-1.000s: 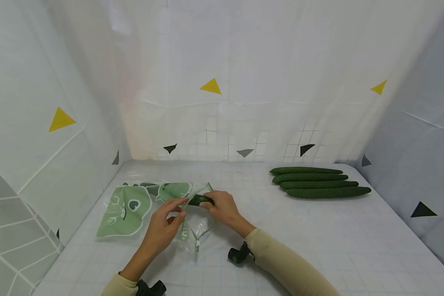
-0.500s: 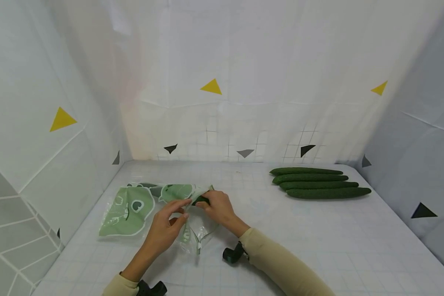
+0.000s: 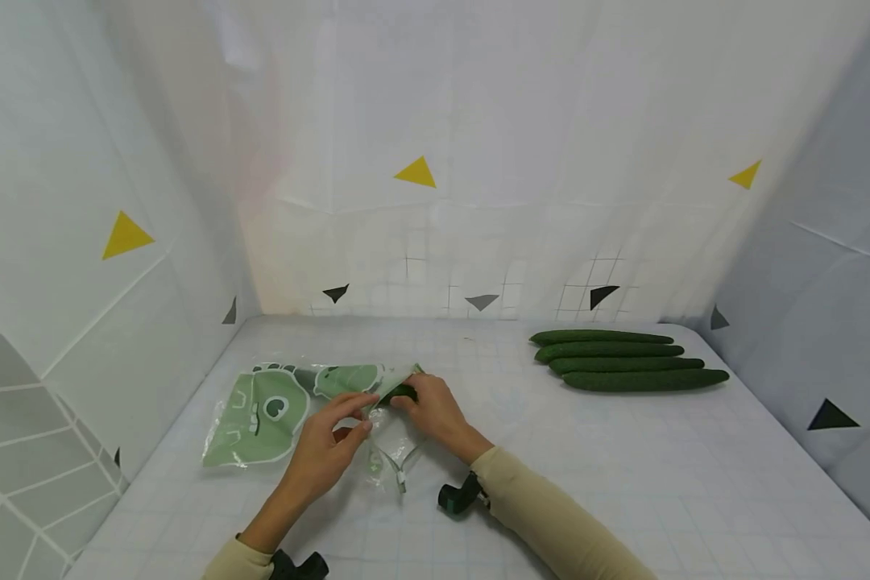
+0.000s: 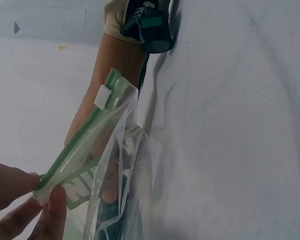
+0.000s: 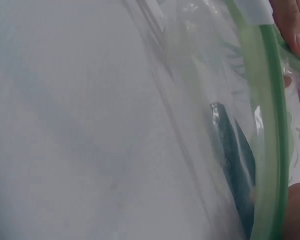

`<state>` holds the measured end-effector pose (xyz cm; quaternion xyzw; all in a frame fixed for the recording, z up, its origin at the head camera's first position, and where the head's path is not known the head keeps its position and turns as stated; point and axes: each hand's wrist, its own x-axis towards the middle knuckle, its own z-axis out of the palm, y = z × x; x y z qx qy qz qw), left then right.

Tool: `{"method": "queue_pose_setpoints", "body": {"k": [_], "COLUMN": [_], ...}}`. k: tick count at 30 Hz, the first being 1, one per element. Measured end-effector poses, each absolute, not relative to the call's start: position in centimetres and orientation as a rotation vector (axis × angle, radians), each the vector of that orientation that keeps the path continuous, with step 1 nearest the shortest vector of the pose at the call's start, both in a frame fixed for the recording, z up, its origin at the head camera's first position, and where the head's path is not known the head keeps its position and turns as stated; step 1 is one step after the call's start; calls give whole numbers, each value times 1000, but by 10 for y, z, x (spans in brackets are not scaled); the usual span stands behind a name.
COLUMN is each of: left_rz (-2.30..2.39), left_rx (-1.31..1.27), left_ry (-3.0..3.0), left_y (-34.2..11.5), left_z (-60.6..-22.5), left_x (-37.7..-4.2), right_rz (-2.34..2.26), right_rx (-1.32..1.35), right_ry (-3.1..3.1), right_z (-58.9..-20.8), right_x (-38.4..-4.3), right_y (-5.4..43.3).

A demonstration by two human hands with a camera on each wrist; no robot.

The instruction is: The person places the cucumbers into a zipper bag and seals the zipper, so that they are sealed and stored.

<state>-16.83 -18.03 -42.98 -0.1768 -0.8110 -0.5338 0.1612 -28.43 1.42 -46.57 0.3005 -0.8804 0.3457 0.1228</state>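
A clear zip bag (image 3: 394, 439) with green trim and a white slider (image 4: 103, 96) lies mouth to the right. My left hand (image 3: 326, 451) pinches the bag's green rim between thumb and fingers, as the left wrist view shows. My right hand (image 3: 437, 412) grips the near end of a dark green cucumber (image 3: 400, 393) at the bag's mouth. Through the plastic in the right wrist view, a dark green cucumber length (image 5: 235, 160) shows behind the green zip strip (image 5: 276, 135). In the left wrist view the right fingers (image 4: 109, 192) reach inside the opening.
Several cucumbers (image 3: 645, 380) lie side by side at the back right of the table (image 3: 587, 467). Left of my hands lies clear plastic with a green cartoon face (image 3: 257, 419). White sheets (image 3: 522, 121) with yellow and dark triangles wall in the table's back and sides.
My right hand has moved slightly left, and less of the cucumber shows outside the bag. The plastic with the cartoon face has shifted a little right. My left hand keeps its pinch.
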Motion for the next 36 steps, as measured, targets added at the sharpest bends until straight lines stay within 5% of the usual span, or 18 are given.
{"method": "queue_pose_setpoints", "body": {"k": [23, 36], "left_rz": [-1523, -1544], "left_rx": [-517, -533], "left_ry": [-2258, -2254], "left_y": [-178, -179], "left_z": [-435, -437], "left_x": [-171, -171], "right_rz": [1077, 876], "right_rx": [970, 1388], "right_ry": [-2399, -2576], "right_z": [-454, -456], "right_x": [-272, -270], "right_y": [69, 69]}}
